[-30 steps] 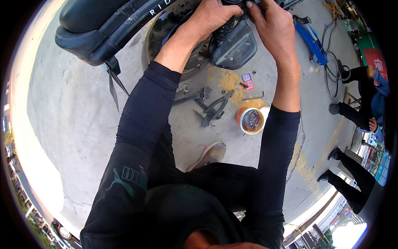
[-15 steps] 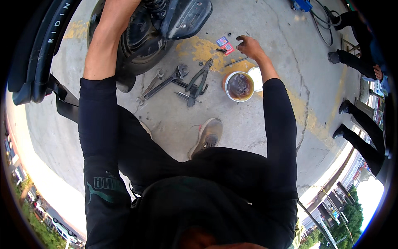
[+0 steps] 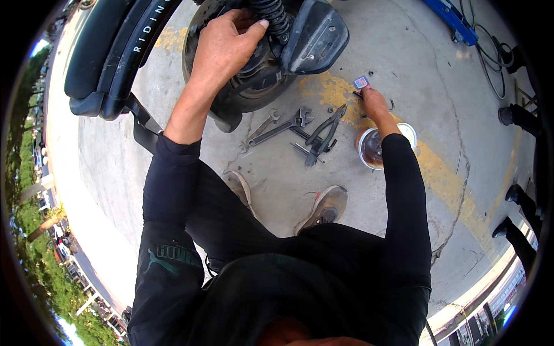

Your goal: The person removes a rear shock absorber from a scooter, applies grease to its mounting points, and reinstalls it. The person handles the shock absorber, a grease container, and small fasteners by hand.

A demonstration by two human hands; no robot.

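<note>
My left hand [image 3: 227, 47] is at the scooter's wheel [image 3: 254, 95], beside the black coil spring [image 3: 271, 16] of a shock absorber. Its fingers curl inward with the thumb stretched toward the spring, and what they grip is hidden. Low over the concrete, the fingers of my right hand [image 3: 376, 105] are drawn together. A small blue-and-pink packet [image 3: 361, 82] and a dark bolt [image 3: 358, 94] show right at its fingertips; I cannot tell which one it grips. Behind the right wrist stands an uncovered tub of brown grease [image 3: 371, 151], partly covered by the forearm, its white lid [image 3: 408, 134] alongside.
Between the wheel and my feet lie an adjustable wrench [image 3: 283, 125], a combination wrench [image 3: 261, 129] and pliers [image 3: 326, 134]. A nut [image 3: 371, 73] rests beyond the packet. The scooter's seat [image 3: 109, 63] rises at left. A blue jack [image 3: 453, 22] stands far right, near people's legs.
My view has shifted left, bringing my left hand into full sight at the spring. My right hand has come down and inward onto the bolt and packet, its fingers now together.
</note>
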